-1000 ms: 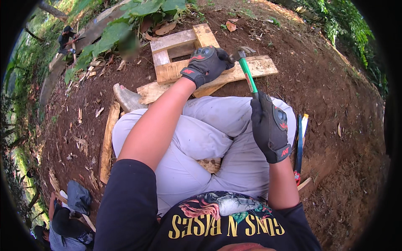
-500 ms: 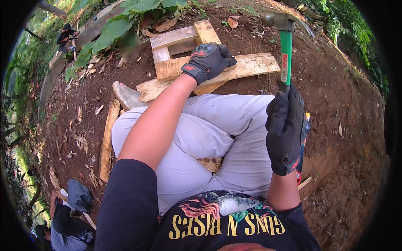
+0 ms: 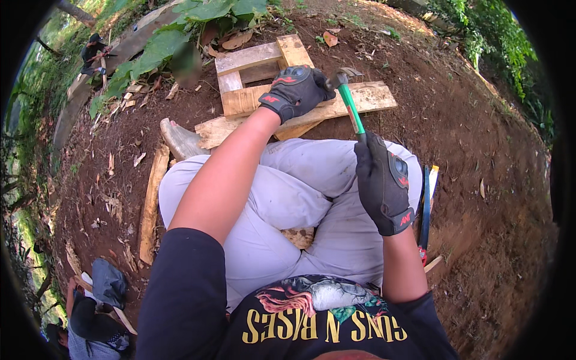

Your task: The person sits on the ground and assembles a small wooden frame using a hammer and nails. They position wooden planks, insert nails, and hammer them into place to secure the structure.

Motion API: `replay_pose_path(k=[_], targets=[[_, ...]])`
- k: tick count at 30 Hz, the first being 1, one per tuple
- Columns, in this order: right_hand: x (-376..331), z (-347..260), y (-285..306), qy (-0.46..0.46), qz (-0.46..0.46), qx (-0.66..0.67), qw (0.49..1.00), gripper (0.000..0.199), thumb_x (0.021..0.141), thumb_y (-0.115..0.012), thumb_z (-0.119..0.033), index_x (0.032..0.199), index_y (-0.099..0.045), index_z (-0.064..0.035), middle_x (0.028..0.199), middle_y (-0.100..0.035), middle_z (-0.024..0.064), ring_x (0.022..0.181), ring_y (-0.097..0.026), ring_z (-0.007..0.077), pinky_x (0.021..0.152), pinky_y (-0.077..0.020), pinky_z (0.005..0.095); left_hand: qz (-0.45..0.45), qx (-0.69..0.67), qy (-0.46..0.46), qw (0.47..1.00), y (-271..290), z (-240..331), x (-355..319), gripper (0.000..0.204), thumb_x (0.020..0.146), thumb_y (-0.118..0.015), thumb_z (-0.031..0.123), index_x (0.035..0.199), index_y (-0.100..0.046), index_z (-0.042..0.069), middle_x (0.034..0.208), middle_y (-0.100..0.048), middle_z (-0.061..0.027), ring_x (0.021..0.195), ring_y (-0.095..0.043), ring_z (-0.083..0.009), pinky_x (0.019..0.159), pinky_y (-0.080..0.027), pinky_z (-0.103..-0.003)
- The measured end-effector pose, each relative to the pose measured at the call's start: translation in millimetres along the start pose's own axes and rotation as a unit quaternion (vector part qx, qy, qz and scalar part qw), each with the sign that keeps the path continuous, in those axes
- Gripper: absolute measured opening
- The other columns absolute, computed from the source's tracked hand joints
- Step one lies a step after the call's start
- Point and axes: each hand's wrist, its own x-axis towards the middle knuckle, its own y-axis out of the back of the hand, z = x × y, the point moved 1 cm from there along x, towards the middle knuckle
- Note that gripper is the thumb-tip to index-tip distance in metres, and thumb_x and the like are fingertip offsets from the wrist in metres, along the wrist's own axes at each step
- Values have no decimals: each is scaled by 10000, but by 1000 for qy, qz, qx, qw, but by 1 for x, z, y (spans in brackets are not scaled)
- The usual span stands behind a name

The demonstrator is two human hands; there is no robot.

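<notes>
My right hand, in a black glove, is closed round the lower end of a hammer's green handle. The dark metal hammer head is down at the fingertips of my left hand, above a plank. That hand, gloved too, has its fingers pinched together over the wood; whatever is between them is hidden. Beneath it a long pale plank lies across a frame of short boards, which stands on the soil just past my crossed legs.
A loose wooden strip lies left of my legs. To their right is a long, narrow blue-and-black tool with a red end. Leafy plants grow at the far left. Two people, one far left and one near left, sit there.
The hammer has swung down and left from its raised position, so its head is now by my left fingertips. My left hand has stayed nearly still on the wood.
</notes>
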Motion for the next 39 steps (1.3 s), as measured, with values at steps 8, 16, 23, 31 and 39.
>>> replay_pose_path(k=[8, 16, 23, 31, 39], targets=[[-5, 6, -6, 10, 98, -74, 992, 290, 1128, -479, -193, 1238, -684, -20, 734, -615, 81, 630, -619, 177, 595, -489, 351, -4, -13, 5, 1000, 2, 6, 1, 381, 914, -776, 495, 1091, -839, 163, 1020, -813, -111, 947, -765, -291, 895, -583, -421], [3, -3, 17, -79, 46, 51, 994, 276, 1116, -513, -183, 1288, -649, -15, 783, -619, 132, 679, -611, 276, 626, -495, 424, -13, 11, 19, 1000, 6, 4, -1, 429, 913, -779, 482, 1135, -833, 119, 1051, -817, -117, 977, -769, -311, 907, -588, -412], [-6, 7, 18, -208, 32, 139, 968, 299, 1118, -513, -227, 1247, -652, 3, 1002, -731, 229, 879, -714, 414, 721, -545, 501, -16, -17, 22, 999, 3, -3, -1, 356, 899, -794, 495, 1068, -828, 183, 1062, -807, -79, 1037, -750, -306, 922, -580, -435], [-12, 7, -8, -106, -66, 31, 992, 307, 1118, -484, -236, 1215, -671, -13, 1076, -734, 234, 929, -714, 432, 792, -561, 526, -38, 31, 23, 999, 14, 8, -6, 569, 813, -854, 572, 1210, -766, 174, 1158, -780, -112, 1115, -730, -308, 975, -557, -437], [-13, 11, -25, -107, -88, 1, 990, 308, 1120, -490, -261, 1155, -682, -22, 1016, -730, 244, 902, -700, 457, 784, -541, 558, -45, 240, 85, 966, 51, 5, -27, 993, 623, -870, 736, 1342, -703, 72, 1242, -760, -156, 1171, -723, -323, 1021, -535, -457]])
